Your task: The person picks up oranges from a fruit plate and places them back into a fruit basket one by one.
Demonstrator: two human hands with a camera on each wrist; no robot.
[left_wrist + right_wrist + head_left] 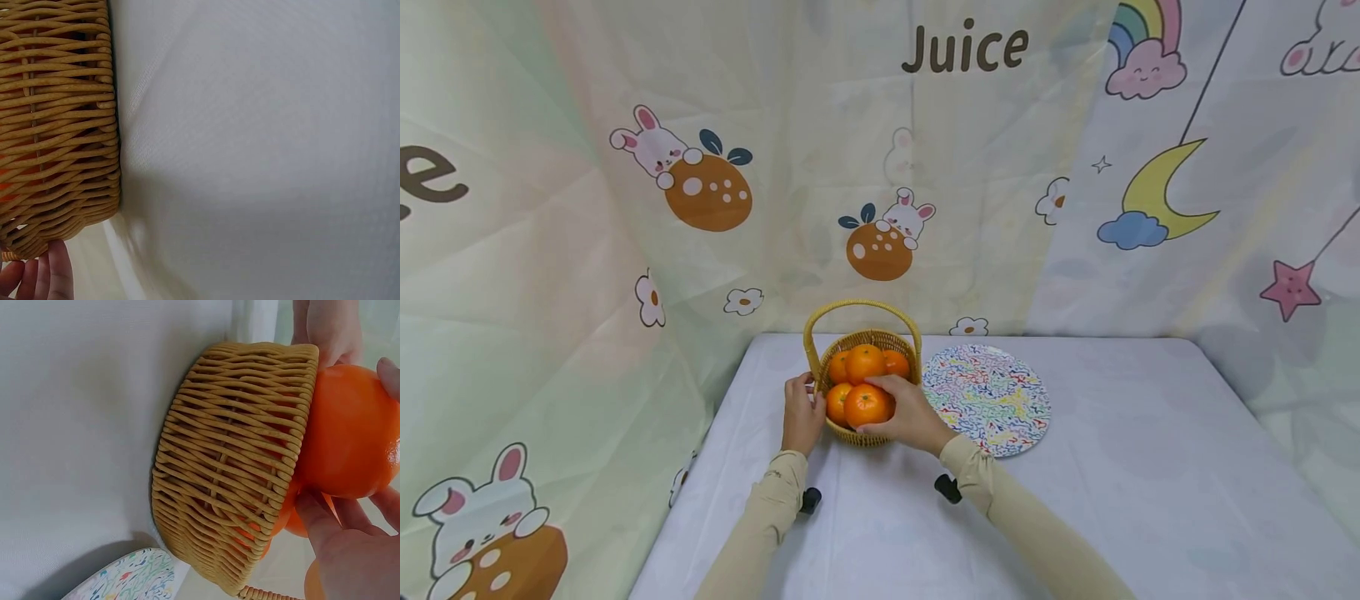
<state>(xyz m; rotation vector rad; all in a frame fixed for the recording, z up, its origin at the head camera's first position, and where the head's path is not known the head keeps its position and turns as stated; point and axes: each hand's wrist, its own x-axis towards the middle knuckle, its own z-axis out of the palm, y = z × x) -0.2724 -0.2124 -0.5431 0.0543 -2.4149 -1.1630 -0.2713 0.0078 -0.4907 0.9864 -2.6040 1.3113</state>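
Note:
A yellow-brown wicker basket (863,438) with a tall arched handle holds several oranges (865,363). At its left side my left hand (803,417) holds the basket near the rim; in the left wrist view the fingers (60,269) touch the woven wall. My right hand (913,415) grips the front orange (865,406), thumb on the near side and fingers on the far side. In the right wrist view that orange (350,431) sits above the rim, between thumb and fingers. Other oranges are partly hidden beneath it.
A round plate (988,400) with a multicoloured squiggle pattern lies just right of the basket. Both are on a table (1120,467) under a white cloth. A printed curtain (820,150) hangs behind and at the sides.

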